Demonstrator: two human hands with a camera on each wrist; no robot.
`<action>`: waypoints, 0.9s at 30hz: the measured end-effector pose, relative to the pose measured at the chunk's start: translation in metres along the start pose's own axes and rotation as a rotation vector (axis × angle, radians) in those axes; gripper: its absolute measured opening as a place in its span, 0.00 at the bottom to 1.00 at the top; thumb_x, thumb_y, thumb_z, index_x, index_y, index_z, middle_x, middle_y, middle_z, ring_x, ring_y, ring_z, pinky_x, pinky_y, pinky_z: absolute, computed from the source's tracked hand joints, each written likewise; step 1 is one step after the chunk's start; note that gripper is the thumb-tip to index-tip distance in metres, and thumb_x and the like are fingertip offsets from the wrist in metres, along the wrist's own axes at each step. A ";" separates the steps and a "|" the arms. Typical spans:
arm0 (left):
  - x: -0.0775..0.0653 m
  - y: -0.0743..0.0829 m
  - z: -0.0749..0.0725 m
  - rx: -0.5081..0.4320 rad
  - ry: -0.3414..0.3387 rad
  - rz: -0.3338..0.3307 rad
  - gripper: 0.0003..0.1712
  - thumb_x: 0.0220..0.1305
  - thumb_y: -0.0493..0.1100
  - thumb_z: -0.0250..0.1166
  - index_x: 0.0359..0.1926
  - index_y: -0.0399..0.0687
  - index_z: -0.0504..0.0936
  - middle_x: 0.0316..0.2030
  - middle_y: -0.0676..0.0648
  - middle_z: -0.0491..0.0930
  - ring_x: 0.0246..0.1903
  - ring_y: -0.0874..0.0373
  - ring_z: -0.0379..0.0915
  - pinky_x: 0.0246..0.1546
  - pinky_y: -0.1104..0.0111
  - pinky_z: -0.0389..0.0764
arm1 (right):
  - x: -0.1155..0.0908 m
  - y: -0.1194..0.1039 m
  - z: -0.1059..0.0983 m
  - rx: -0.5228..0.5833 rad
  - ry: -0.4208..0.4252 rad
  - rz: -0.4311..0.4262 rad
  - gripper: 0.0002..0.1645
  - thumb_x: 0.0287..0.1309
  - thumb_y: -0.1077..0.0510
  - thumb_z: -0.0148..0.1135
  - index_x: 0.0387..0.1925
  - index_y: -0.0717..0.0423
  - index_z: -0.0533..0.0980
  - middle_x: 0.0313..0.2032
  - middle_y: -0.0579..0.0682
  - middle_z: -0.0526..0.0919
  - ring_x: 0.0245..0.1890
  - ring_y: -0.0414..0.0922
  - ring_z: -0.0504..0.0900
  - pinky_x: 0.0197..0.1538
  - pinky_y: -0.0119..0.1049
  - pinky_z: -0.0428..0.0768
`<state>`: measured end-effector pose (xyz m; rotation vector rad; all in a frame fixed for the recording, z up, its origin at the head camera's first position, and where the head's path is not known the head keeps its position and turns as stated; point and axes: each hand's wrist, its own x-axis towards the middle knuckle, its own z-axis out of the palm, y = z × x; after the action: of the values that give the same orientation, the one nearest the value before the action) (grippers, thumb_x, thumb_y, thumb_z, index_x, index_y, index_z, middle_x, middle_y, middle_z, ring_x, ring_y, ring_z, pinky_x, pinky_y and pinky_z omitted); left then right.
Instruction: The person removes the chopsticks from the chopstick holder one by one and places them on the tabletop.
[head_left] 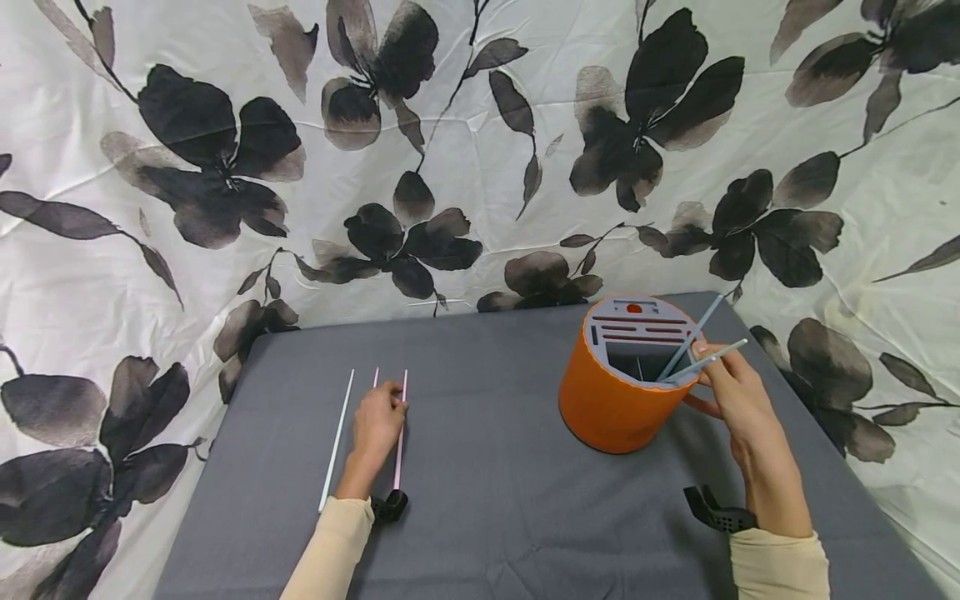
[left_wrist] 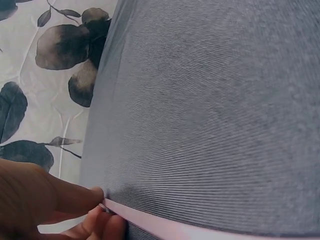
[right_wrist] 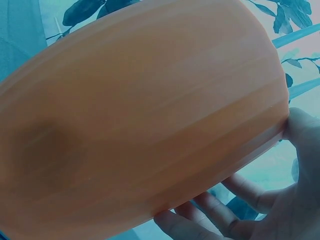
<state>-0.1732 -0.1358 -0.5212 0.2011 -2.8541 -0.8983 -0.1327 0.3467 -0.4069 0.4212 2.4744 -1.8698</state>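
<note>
My left hand (head_left: 378, 421) pinches a thin pink straw-like stick (head_left: 400, 458) between thumb and fingers near its far end. In the left wrist view, this pink stick (left_wrist: 150, 224) runs from the fingertips toward the lower right. A second pink stick (head_left: 377, 377) lies mostly hidden beneath the hand, and a white stick (head_left: 337, 442) lies to its left. My right hand (head_left: 738, 400) grips an upright orange round holder (head_left: 615, 412) at its right side, thumb by the rim. Two pale blue sticks (head_left: 693, 333) lean out of the holder's open compartment.
The holder's grey top (head_left: 637, 310) has several slots behind the compartment. A grey cloth (head_left: 487, 467) covers the table. Behind it hangs a white floral sheet (head_left: 517, 192). Each wrist wears a black strap (head_left: 723, 515).
</note>
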 end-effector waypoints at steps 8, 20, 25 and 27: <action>0.009 0.014 -0.015 0.054 -0.069 0.001 0.17 0.65 0.37 0.69 0.54 0.35 0.85 0.38 0.40 0.88 0.38 0.44 0.85 0.40 0.47 0.84 | 0.001 -0.001 0.002 0.015 -0.007 -0.014 0.19 0.73 0.30 0.53 0.53 0.33 0.72 0.49 0.32 0.75 0.41 0.26 0.81 0.38 0.26 0.87; 0.013 0.085 -0.020 -0.093 -0.066 0.157 0.14 0.69 0.39 0.69 0.54 0.46 0.87 0.49 0.43 0.87 0.48 0.45 0.85 0.49 0.50 0.84 | 0.000 0.003 0.002 0.036 -0.001 -0.025 0.15 0.74 0.33 0.55 0.51 0.33 0.73 0.46 0.32 0.76 0.39 0.25 0.82 0.36 0.26 0.87; 0.005 0.123 -0.015 -0.217 -0.098 0.239 0.13 0.70 0.39 0.68 0.54 0.48 0.87 0.51 0.44 0.86 0.50 0.46 0.85 0.51 0.51 0.83 | 0.000 0.004 0.000 0.025 -0.004 -0.026 0.13 0.74 0.34 0.55 0.50 0.32 0.72 0.46 0.30 0.74 0.39 0.25 0.81 0.36 0.26 0.87; 0.000 0.138 -0.015 -0.263 -0.107 0.266 0.13 0.70 0.39 0.69 0.54 0.49 0.87 0.51 0.45 0.86 0.51 0.48 0.84 0.52 0.52 0.83 | 0.001 0.004 -0.001 0.018 -0.008 -0.028 0.13 0.75 0.34 0.54 0.50 0.32 0.72 0.47 0.29 0.74 0.39 0.25 0.81 0.36 0.26 0.87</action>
<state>-0.1824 -0.0319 -0.4293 -0.2566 -2.7263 -1.2395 -0.1326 0.3493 -0.4104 0.3811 2.4734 -1.9009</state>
